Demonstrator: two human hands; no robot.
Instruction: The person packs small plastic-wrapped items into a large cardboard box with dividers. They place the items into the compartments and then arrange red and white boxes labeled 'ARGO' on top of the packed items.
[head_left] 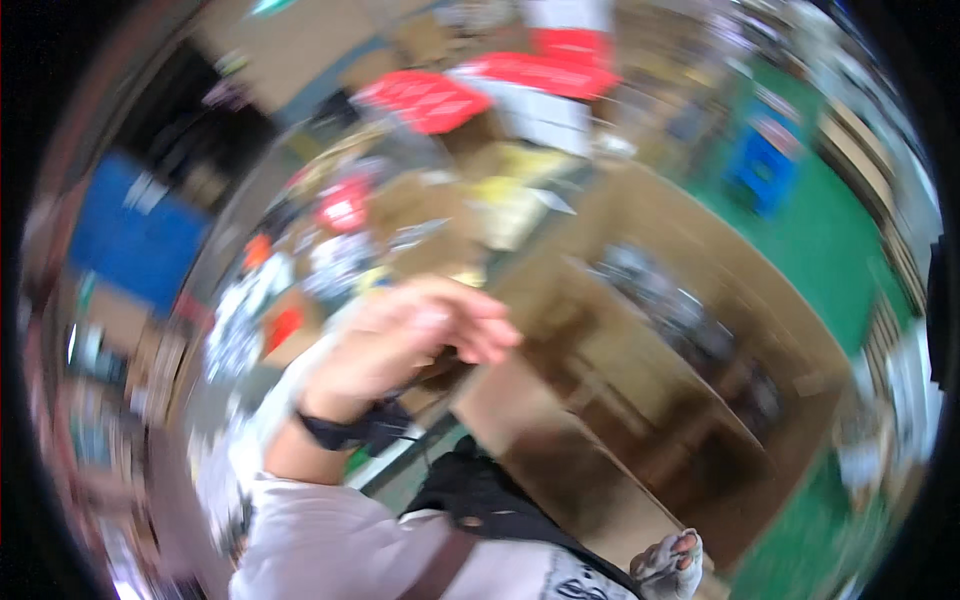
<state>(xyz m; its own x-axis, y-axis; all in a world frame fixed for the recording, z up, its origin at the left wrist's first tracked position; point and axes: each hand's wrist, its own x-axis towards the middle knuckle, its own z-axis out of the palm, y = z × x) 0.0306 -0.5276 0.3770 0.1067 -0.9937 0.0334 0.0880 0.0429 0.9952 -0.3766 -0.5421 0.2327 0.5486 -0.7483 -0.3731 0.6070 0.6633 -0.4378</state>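
My left hand point(420, 325), bare with a dark band at the wrist, is raised over the near side of a cluttered work table point(420, 440). Its fingers are blurred, loosely bent and pointing right, and I see nothing held in them. To its right stands a large open cardboard box point(690, 215), with an upright cardboard divider and several clear, shiny items point(660, 300) inside. At the box's near edge is my right hand point(668, 568) in a whitish glove with bare fingertips. Those fingers are curled in, and whatever they hold is hidden.
Small cartons, plastic bags and a red item point(343, 205) crowd the table. Boxes with red tops point(425, 100) stand behind. A blue stool point(765, 155) is on the green floor point(800, 255), near stacked flat cardboard point(855, 160). A blue panel point(140, 235) is at far left.
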